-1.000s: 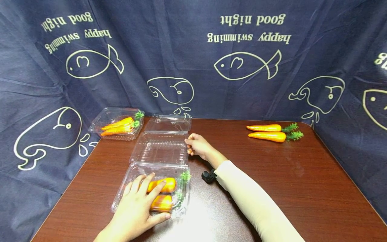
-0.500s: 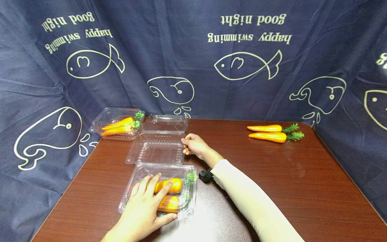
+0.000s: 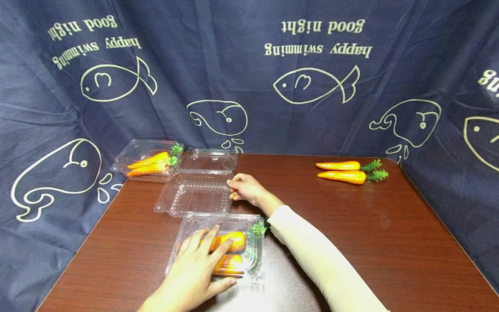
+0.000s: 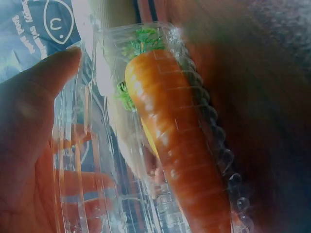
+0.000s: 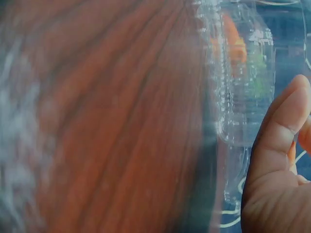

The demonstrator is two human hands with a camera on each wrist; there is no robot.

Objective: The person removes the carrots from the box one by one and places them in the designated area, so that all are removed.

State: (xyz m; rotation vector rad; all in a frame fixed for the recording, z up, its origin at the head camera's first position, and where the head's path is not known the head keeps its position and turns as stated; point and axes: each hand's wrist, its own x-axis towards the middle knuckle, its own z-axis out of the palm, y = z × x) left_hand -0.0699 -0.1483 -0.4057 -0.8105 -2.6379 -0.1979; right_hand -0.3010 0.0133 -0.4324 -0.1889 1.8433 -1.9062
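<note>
In the head view my left hand (image 3: 196, 268) rests with spread fingers on the top of a closed clear plastic clamshell box (image 3: 191, 222). Two orange carrots (image 3: 237, 241) with green tops lie inside it. The left wrist view shows one carrot (image 4: 167, 131) close up through the ribbed plastic wall. Beyond that box, my right hand (image 3: 248, 189) pinches the right edge of an unfolded clear clamshell box (image 3: 195, 197), whose lid (image 3: 206, 161) lies folded back toward the cloth. In the right wrist view the thumb (image 5: 282, 131) shows beside blurred clear plastic.
Another closed clamshell (image 3: 122, 162) holding carrots (image 3: 150, 164) stands at the back left, right beside the unfolded one. Two loose carrots (image 3: 342, 177) lie at the back right of the brown table (image 3: 390, 242). A dark blue printed cloth (image 3: 249, 78) hangs around the table's back and sides.
My right hand has shifted left, sliding the unfolded clamshell toward the one at the back left. My left hand and the near carrot box have moved to the right.
</note>
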